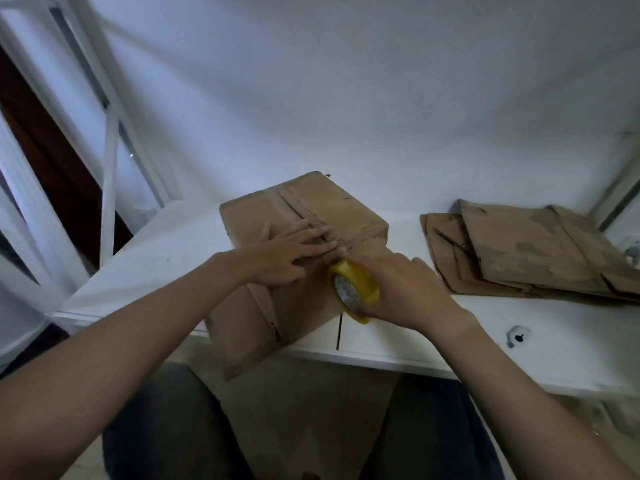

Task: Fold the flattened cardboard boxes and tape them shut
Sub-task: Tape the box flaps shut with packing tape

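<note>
A brown box [304, 216] sits on the white table [166, 244]. The left hand [294, 251] lies flat on top of it, fingers straight. The right hand [405, 289] grips a yellow tape roll [353, 289] at the box's near edge. Flat boxes [526, 251] lie to the right

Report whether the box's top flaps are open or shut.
Shut: the flaps of the box lie flat and meet at a centre seam, which the left hand presses.

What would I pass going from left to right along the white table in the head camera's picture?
left hand, flat on the folded brown cardboard box → yellow roll of tape → right hand gripping it → stack of flattened brown cardboard boxes
</note>
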`<move>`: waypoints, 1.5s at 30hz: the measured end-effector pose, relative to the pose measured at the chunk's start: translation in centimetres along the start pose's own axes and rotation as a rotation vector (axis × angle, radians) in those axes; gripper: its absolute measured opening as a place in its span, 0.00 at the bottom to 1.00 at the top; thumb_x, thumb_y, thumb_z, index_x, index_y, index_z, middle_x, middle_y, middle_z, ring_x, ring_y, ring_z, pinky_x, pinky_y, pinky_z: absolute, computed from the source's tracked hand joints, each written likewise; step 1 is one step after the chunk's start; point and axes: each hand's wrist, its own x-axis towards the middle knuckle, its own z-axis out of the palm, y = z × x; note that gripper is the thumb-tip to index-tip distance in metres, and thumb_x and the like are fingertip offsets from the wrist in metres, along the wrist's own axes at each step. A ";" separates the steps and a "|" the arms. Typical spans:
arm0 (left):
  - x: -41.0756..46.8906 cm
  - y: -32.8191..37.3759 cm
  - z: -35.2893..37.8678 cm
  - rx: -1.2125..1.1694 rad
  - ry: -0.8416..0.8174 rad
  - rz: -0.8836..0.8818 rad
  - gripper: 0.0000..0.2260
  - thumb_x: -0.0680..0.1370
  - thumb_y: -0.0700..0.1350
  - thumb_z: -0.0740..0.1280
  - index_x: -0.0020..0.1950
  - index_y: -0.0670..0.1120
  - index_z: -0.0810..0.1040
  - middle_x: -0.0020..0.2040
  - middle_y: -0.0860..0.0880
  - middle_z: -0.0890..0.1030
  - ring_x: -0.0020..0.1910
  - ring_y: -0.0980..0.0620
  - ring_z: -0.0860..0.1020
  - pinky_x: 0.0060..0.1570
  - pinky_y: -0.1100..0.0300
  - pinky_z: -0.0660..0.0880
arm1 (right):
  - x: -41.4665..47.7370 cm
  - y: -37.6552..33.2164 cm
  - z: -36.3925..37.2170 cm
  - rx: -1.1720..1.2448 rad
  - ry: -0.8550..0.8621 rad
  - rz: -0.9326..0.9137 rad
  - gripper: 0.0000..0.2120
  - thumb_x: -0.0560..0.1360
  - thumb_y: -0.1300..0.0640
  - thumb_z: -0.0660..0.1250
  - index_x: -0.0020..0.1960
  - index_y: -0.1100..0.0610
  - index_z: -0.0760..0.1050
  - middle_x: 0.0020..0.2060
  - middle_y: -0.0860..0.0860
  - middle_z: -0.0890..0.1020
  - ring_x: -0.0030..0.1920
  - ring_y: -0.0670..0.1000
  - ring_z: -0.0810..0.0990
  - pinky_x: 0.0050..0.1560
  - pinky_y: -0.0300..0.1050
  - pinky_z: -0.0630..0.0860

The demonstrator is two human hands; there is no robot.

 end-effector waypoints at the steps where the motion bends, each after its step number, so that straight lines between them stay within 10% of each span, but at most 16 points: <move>1: -0.5 -0.4 0.0 -0.002 0.000 0.000 0.36 0.78 0.44 0.59 0.77 0.72 0.46 0.80 0.64 0.40 0.80 0.55 0.36 0.71 0.28 0.34 | 0.0 -0.9 0.0 -0.001 0.008 -0.012 0.35 0.71 0.35 0.70 0.74 0.38 0.62 0.70 0.45 0.73 0.67 0.52 0.73 0.61 0.46 0.69; 11: -2.8 -6.3 -0.4 0.025 0.005 0.037 0.40 0.80 0.34 0.57 0.73 0.76 0.48 0.78 0.70 0.42 0.80 0.53 0.40 0.74 0.32 0.41 | 4.1 -5.1 2.2 0.033 -0.126 -0.101 0.36 0.71 0.29 0.66 0.75 0.39 0.64 0.69 0.44 0.75 0.66 0.51 0.73 0.65 0.56 0.73; 17: -2.7 -9.1 -0.3 0.064 0.031 0.062 0.43 0.78 0.31 0.55 0.72 0.77 0.45 0.76 0.73 0.41 0.81 0.53 0.42 0.73 0.35 0.43 | 9.2 -5.9 0.9 0.085 -0.038 -0.109 0.17 0.82 0.39 0.57 0.68 0.39 0.74 0.54 0.45 0.75 0.56 0.48 0.71 0.53 0.47 0.71; 22: -2.1 -10.5 -0.7 0.048 0.079 0.112 0.42 0.80 0.30 0.53 0.72 0.77 0.47 0.73 0.78 0.40 0.81 0.54 0.43 0.74 0.36 0.41 | 14.7 -4.9 1.8 0.161 -0.099 -0.102 0.23 0.85 0.42 0.48 0.76 0.46 0.68 0.75 0.46 0.68 0.76 0.51 0.63 0.74 0.54 0.62; 30: -3.0 -10.7 1.7 -0.019 0.603 -0.109 0.16 0.75 0.42 0.71 0.63 0.50 0.80 0.63 0.51 0.79 0.63 0.47 0.74 0.59 0.44 0.74 | 16.9 -5.0 4.5 0.055 -0.204 -0.065 0.26 0.84 0.38 0.44 0.79 0.44 0.61 0.79 0.40 0.59 0.80 0.51 0.53 0.78 0.57 0.52; 33: -3.7 -7.3 3.0 -0.279 0.777 -0.358 0.06 0.77 0.49 0.70 0.49 0.51 0.75 0.47 0.51 0.77 0.48 0.48 0.75 0.48 0.51 0.75 | 16.6 -4.8 5.2 -0.034 -0.169 -0.087 0.32 0.81 0.32 0.42 0.80 0.44 0.59 0.79 0.40 0.59 0.80 0.51 0.53 0.77 0.59 0.53; 39: -3.4 -2.3 4.5 -1.289 0.396 -0.499 0.18 0.80 0.54 0.66 0.64 0.49 0.64 0.54 0.54 0.73 0.50 0.55 0.76 0.46 0.57 0.78 | 16.4 -4.9 5.8 -0.109 -0.135 -0.091 0.33 0.80 0.31 0.44 0.80 0.45 0.57 0.80 0.42 0.58 0.80 0.52 0.53 0.77 0.58 0.53; 45: -2.3 -1.7 6.4 -1.346 0.488 -0.514 0.19 0.81 0.52 0.67 0.65 0.49 0.62 0.55 0.52 0.74 0.50 0.53 0.79 0.44 0.60 0.77 | 16.4 -4.8 5.9 -0.114 -0.119 -0.088 0.32 0.80 0.32 0.45 0.80 0.44 0.57 0.79 0.42 0.59 0.80 0.52 0.53 0.78 0.59 0.53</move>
